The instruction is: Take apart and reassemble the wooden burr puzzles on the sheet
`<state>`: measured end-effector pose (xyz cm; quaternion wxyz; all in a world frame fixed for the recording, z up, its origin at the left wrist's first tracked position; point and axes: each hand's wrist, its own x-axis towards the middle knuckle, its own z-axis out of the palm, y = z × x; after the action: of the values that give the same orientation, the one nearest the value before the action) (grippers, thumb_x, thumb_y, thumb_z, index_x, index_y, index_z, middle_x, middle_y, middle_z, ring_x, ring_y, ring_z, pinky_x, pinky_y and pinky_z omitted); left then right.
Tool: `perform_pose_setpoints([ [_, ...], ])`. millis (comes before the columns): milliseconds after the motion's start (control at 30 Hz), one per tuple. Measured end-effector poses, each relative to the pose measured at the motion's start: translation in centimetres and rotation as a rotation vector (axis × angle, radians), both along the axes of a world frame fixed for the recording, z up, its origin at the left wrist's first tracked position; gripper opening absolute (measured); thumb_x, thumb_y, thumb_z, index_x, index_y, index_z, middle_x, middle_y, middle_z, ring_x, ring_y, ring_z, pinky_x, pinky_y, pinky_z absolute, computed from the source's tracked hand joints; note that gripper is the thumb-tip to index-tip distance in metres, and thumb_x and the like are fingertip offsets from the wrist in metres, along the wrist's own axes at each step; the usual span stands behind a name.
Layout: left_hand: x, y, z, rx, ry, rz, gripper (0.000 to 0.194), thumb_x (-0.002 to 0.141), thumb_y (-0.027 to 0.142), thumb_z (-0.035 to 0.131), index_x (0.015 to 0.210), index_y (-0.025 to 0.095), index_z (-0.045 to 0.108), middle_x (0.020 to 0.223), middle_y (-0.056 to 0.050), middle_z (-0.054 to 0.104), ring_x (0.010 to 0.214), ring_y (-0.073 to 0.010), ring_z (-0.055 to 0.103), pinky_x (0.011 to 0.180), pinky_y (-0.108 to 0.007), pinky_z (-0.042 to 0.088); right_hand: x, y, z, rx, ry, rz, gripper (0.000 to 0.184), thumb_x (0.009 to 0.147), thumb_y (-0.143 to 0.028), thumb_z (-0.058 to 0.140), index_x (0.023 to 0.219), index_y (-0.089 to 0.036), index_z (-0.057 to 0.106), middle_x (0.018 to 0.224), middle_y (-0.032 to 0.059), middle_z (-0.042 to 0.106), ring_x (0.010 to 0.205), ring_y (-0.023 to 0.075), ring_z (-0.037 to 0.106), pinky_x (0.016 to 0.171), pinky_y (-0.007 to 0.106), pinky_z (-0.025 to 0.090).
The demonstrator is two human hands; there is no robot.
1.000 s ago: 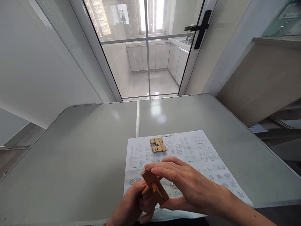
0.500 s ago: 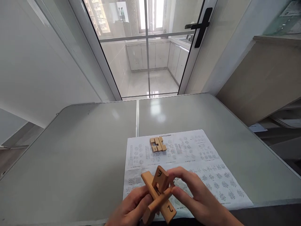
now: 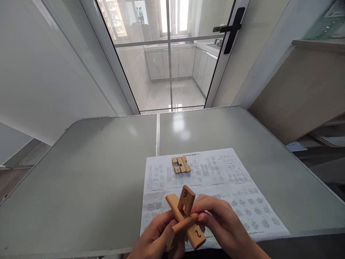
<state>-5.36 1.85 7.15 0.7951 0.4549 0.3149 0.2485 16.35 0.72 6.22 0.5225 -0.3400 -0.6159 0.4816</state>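
Both of my hands grip a cluster of crossed wooden puzzle bars [image 3: 185, 216] low in the view, above the table's near edge. One bar stands up with a "3" written on its end, another points down right and shows a "2". My left hand [image 3: 159, 237] closes on the cluster from below left. From the right, my right hand [image 3: 221, 225] pinches a bar with thumb and fingers. Several more wooden pieces [image 3: 181, 164] lie flat together on a printed instruction sheet [image 3: 231, 187], farther away than my hands.
The sheet lies on a grey folding table [image 3: 94, 172] with a seam down its middle. Beyond the table is a glass door [image 3: 172, 54] with a black handle [image 3: 229, 28]. A wooden cabinet [image 3: 302, 90] stands at the right.
My right hand, which lay over the pieces a second ago, has drawn back to a pinch. The crossed bars have been raised and turned, so the numbered ends now show.
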Motion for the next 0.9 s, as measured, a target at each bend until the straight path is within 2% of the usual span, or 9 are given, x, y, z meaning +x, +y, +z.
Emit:
perform_pose_setpoints([
  [67, 0.2, -0.2, -0.2, -0.008, -0.013, 0.009, 0.078, 0.095, 0.075, 0.057, 0.147, 0.017, 0.055, 0.065, 0.0, 0.06, 0.048, -0.01, 0.048, 0.05, -0.021, 0.038, 0.1, -0.1, -0.1, 0.02, 0.01, -0.004, 0.016, 0.109, -0.03, 0.054, 0.105, -0.024, 0.068, 0.081, 0.0025, 0.067, 0.065, 0.0145, 0.06, 0.061, 0.025, 0.052],
  [133, 0.3, -0.4, -0.2, -0.029, -0.04, 0.021, 0.084, 0.099, 0.067, 0.059, 0.164, 0.025, 0.026, 0.071, -0.001, 0.066, 0.05, -0.0126, 0.056, 0.053, -0.023, 0.044, 0.2, -0.2, -0.2, 0.03, 0.011, 0.001, 0.017, 0.109, -0.032, 0.054, 0.106, -0.024, 0.068, 0.081, 0.0027, 0.068, 0.064, 0.0152, 0.061, 0.061, 0.026, 0.054],
  [200, 0.4, -0.5, 0.0, -0.03, -0.06, 0.034, 0.087, 0.102, 0.058, 0.06, 0.166, 0.03, 0.007, 0.071, 0.0, 0.068, 0.055, -0.0147, 0.06, 0.057, -0.025, 0.049, 0.3, -0.3, -0.3, 0.02, 0.014, 0.008, 0.016, 0.109, -0.032, 0.054, 0.107, -0.025, 0.068, 0.082, 0.0029, 0.068, 0.064, 0.0157, 0.062, 0.062, 0.026, 0.055],
  [233, 0.5, -0.5, 0.2, -0.024, -0.066, 0.044, 0.085, 0.103, 0.056, 0.06, 0.165, 0.031, 0.007, 0.071, 0.001, 0.067, 0.057, -0.0151, 0.061, 0.06, -0.025, 0.049, 0.4, -0.3, -0.4, 0.012, 0.018, 0.011, 0.015, 0.109, -0.032, 0.054, 0.107, -0.025, 0.068, 0.082, 0.0028, 0.069, 0.064, 0.0156, 0.063, 0.062, 0.026, 0.055],
  [367, 0.7, -0.4, 0.4, 0.011, -0.088, 0.029, 0.064, 0.102, 0.064, 0.055, 0.15, 0.029, 0.03, 0.07, 0.002, 0.062, 0.054, -0.0108, 0.052, 0.056, -0.02, 0.041, 0.5, -0.4, -0.2, -0.022, -0.001, -0.001, 0.011, 0.108, -0.032, 0.057, 0.106, -0.026, 0.067, 0.083, 0.0017, 0.069, 0.071, 0.0155, 0.065, 0.069, 0.025, 0.055],
  [500, 0.7, -0.5, 0.0, 0.041, -0.094, 0.029, 0.049, 0.106, 0.057, 0.053, 0.142, 0.029, 0.035, 0.066, 0.006, 0.051, 0.052, -0.007, 0.039, 0.055, -0.018, 0.033, 0.5, -0.2, 0.1, -0.045, -0.017, 0.005, 0.014, 0.107, -0.035, 0.058, 0.106, -0.024, 0.068, 0.087, 0.0033, 0.071, 0.078, 0.0177, 0.067, 0.072, 0.026, 0.056],
  [567, 0.7, -0.4, 0.2, 0.031, -0.092, 0.025, 0.052, 0.105, 0.058, 0.055, 0.143, 0.029, 0.036, 0.07, 0.005, 0.05, 0.053, -0.0071, 0.039, 0.055, -0.019, 0.032, 0.5, -0.1, 0.3, -0.101, -0.014, 0.027, 0.016, 0.107, -0.036, 0.059, 0.105, -0.023, 0.068, 0.087, 0.0038, 0.071, 0.077, 0.0178, 0.066, 0.071, 0.027, 0.056],
  [733, 0.9, -0.2, 1.4, -0.038, -0.041, 0.07, 0.079, 0.096, 0.056, 0.07, 0.16, 0.03, 0.033, 0.076, 0.001, 0.054, 0.059, -0.0121, 0.048, 0.06, -0.024, 0.038, 0.2, 0.2, 0.7, -0.267, 0.068, 0.074, 0.021, 0.106, -0.04, 0.062, 0.1, -0.022, 0.07, 0.092, 0.0044, 0.072, 0.081, 0.0174, 0.067, 0.074, 0.026, 0.057],
  [900, 1.1, -0.5, 1.6, -0.071, -0.049, 0.076, 0.085, 0.096, 0.051, 0.072, 0.167, 0.033, 0.028, 0.071, 0.001, 0.055, 0.058, -0.0137, 0.048, 0.061, -0.027, 0.041, -0.4, -0.1, 0.7, -0.309, 0.119, -0.017, 0.027, 0.103, -0.046, 0.065, 0.095, -0.02, 0.073, 0.083, 0.0036, 0.072, 0.074, 0.0171, 0.067, 0.069, 0.025, 0.056],
])
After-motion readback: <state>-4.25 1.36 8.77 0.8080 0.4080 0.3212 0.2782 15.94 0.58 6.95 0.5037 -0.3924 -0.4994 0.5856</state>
